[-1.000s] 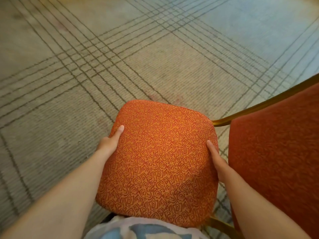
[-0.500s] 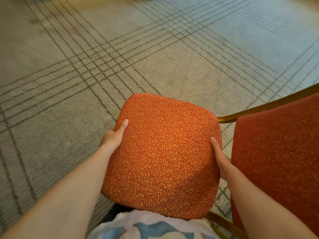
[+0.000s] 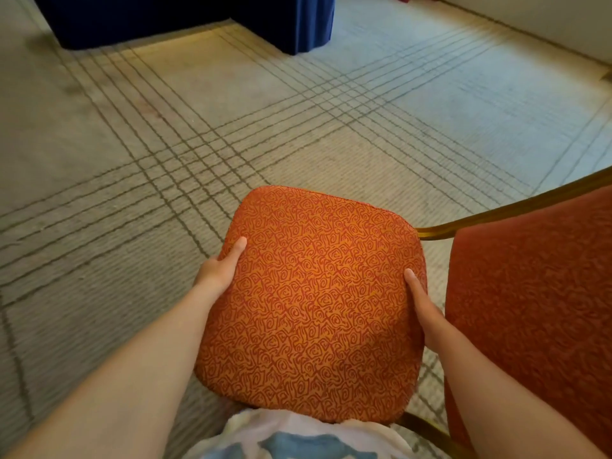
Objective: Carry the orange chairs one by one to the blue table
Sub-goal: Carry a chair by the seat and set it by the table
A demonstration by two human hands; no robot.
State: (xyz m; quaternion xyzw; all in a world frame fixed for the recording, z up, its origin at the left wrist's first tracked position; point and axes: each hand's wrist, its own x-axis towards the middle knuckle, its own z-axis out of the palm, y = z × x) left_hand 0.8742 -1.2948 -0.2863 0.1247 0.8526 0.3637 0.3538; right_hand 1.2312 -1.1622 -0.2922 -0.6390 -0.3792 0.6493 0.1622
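I hold an orange chair (image 3: 318,303) in front of my body, its patterned seat facing up and its red backrest with a gold frame at the right. My left hand (image 3: 220,268) grips the seat's left edge, thumb on top, fingers hidden below. My right hand (image 3: 422,308) grips the seat's right edge the same way. The blue table's skirt (image 3: 185,18) hangs to the floor at the top left, some way ahead.
Grey-beige carpet (image 3: 331,127) with crossing dark lines stretches between me and the table. A pale wall base (image 3: 546,24) runs along the top right. My white and blue shirt (image 3: 298,438) shows at the bottom edge.
The view has lifted and moved forward: the blue table's skirt has come into sight at the top. Both hands keep the same grip on the seat.
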